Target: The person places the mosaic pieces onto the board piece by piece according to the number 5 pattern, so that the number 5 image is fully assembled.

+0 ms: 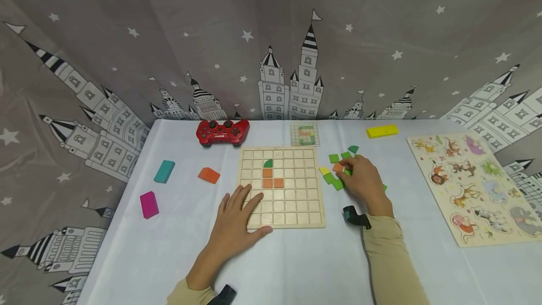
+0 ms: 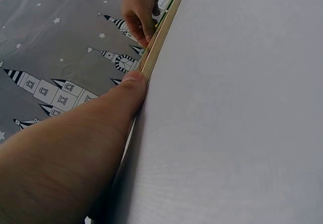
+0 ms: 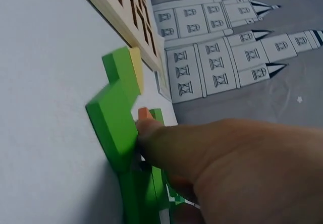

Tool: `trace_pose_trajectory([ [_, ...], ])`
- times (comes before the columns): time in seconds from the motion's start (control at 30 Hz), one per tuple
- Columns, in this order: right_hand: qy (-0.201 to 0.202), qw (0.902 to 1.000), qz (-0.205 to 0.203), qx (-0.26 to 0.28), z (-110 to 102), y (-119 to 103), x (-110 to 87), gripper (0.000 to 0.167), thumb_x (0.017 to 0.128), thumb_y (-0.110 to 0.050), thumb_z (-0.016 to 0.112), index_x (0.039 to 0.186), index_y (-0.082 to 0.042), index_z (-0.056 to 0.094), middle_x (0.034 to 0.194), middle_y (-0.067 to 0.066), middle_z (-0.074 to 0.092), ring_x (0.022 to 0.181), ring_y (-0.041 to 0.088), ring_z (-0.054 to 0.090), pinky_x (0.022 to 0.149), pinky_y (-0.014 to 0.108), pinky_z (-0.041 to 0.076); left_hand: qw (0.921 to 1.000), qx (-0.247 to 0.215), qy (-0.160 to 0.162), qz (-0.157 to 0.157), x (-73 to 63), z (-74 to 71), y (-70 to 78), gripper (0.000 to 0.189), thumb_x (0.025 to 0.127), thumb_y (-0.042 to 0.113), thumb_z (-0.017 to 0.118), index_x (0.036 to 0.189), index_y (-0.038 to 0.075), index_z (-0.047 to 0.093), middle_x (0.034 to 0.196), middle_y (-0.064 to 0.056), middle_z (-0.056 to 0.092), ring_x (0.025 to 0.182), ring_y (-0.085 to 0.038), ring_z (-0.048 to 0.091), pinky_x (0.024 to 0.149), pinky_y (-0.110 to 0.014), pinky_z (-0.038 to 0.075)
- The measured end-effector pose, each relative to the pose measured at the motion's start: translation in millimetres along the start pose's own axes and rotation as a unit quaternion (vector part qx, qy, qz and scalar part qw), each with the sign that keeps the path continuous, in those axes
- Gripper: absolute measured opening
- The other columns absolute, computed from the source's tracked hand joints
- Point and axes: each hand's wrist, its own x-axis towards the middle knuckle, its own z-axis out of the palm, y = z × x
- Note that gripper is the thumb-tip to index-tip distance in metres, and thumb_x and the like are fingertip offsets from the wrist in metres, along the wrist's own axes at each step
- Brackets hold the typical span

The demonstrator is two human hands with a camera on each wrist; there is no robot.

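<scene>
Head view: The lower left of the grid board (image 1: 296, 206) is covered by the left hand (image 1: 234, 228), its fingers spread wide. Three orange squares (image 1: 267, 183) and a green quarter-circle (image 1: 268, 163) are seated in the board's cells. Right of the board, an orange piece (image 1: 338, 167) is pinched narrowly by the right hand (image 1: 363, 180) among loose green pieces (image 1: 329, 179). A yellow piece (image 1: 324, 171) is noted just beside them. A patterned card (image 1: 305, 134) is placed behind the board.

Left wrist view: The board's edge is met by the left thumb (image 2: 132, 78); orange is seen at the right fingertips beyond.

Right wrist view: The orange piece is partly hidden by the right thumb (image 3: 154, 133); green pieces are seen near it.
</scene>
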Motion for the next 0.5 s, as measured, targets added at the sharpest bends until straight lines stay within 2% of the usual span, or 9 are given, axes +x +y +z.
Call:
trace_pose_trajectory([
  [0.23,0.012,0.9998,-0.01,-0.01,0.9,-3.5,-0.7,0.034,0.095,-0.025,0.072,0.119,0.0,0.071,0.092,0.012,0.057,0.084,0.028,0.051,0.075,0.04,0.045,0.9999,-0.003,-0.012,-0.008,0.3,-0.4,-0.3,0.084,0.082,0.069,0.069,0.151,0.025,0.049,0.165,-0.011,0.033,0.156,-0.034,0.023,0.125,-0.061,0.015],
  [0.5,0.018,0.9995,-0.023,-0.016,1.5,-3.1,-0.5,0.037,0.096,-0.023,0.072,0.124,0.002,0.068,0.097,0.015,0.059,0.086,0.029,0.052,0.082,0.047,0.047,0.9998,-0.003,-0.017,-0.01,0.2,1.1,-1.7,0.085,0.082,0.07,0.068,0.152,0.026,0.048,0.165,-0.01,0.032,0.156,-0.033,0.022,0.125,-0.061,0.014],
])
